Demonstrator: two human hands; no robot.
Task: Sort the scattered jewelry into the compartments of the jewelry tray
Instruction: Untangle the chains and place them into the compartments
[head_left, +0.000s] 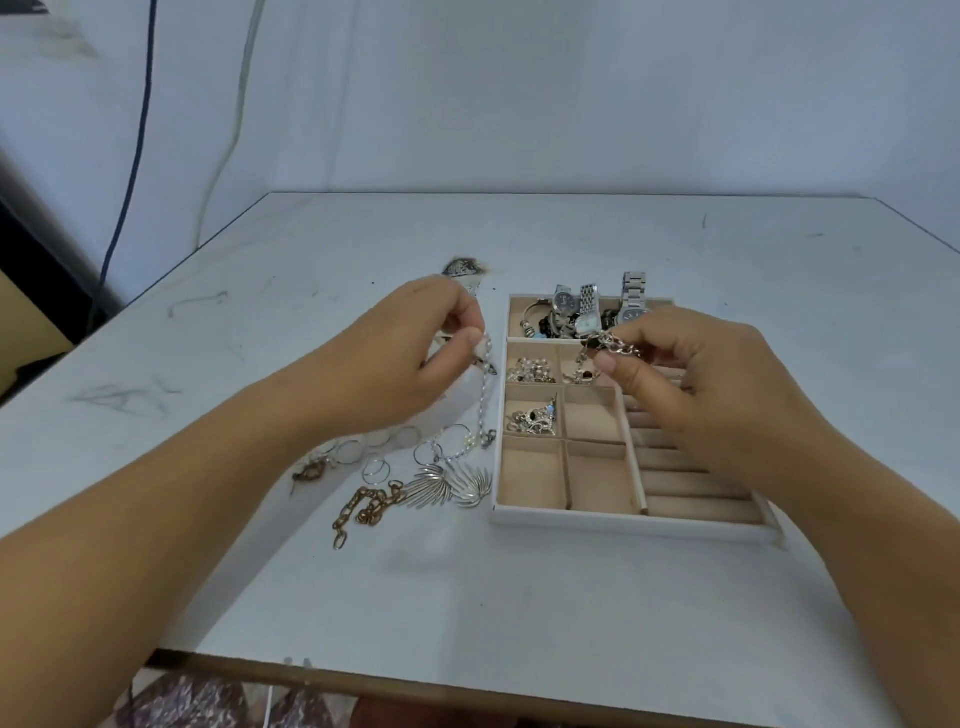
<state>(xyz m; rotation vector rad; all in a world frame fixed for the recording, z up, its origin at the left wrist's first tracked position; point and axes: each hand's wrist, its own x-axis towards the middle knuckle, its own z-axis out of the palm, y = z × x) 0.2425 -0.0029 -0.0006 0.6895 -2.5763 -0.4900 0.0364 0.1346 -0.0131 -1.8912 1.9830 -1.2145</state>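
At your far left the table (519, 597) runs to its edge with bare surface, so you have room there to spread anything tangled. Nearer the middle lies what is left to sort: thin hoops (395, 441), a gold chain (366, 506) and 2 leaf-shaped pieces (452, 486), all well clear of the front edge and just beside the jewelry tray (623, 524). Your left hand (410, 353) is raised above that pile, thumb and forefinger pinching the top of a beaded chain (484, 400) with the other fingers curled in. The chain hangs straight down, its clasp end just off the tray's left wall, likely so it drops free of knots. Inside the tray, the watches (588, 304) fill the long back compartment, 3 small compartments hold earrings and beads, and the 3 nearest you look empty. Your right hand (727, 384) hovers over the ring rolls, fingertips pinching a link bracelet (615, 344) above the divider between the watches and the small compartments. I judge it is about to be lowered in. Lift the beaded chain over the left wall, not across it, or the clasp may catch the rim.
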